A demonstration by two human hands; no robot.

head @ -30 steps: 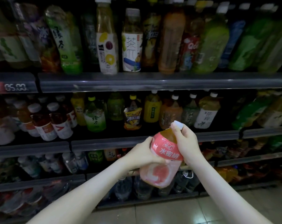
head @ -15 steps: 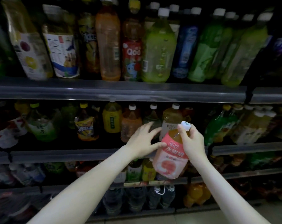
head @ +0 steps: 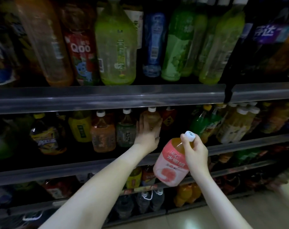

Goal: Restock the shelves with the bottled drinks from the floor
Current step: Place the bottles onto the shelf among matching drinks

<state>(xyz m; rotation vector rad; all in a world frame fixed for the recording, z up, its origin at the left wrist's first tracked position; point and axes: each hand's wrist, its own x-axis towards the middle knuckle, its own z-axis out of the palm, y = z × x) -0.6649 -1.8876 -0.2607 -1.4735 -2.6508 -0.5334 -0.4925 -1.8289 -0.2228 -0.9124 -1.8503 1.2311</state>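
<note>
My right hand [head: 195, 153] grips a pink-labelled peach drink bottle [head: 171, 164] by its neck, just under the white cap. The bottle hangs tilted in front of the middle shelf's rail [head: 239, 144]. My left hand [head: 147, 135] reaches onto the middle shelf, its fingers wrapped around the lower part of an amber bottle with a white cap [head: 151, 119]. That bottle stands upright between a dark green tea bottle [head: 126, 129] and a red-labelled bottle [head: 169, 119].
The upper shelf [head: 107, 96] holds tall green, orange, blue and red bottles. Green and yellow bottles [head: 234, 124] fill the middle shelf to the right. Lower shelves carry more drinks and dark water bottles [head: 147, 202]. Pale floor tiles [head: 239, 212] show at bottom right.
My left hand let go of the peach bottle and reached up onto the middle shelf to the amber bottle. My right hand keeps the peach bottle and the view has moved closer and rightward.
</note>
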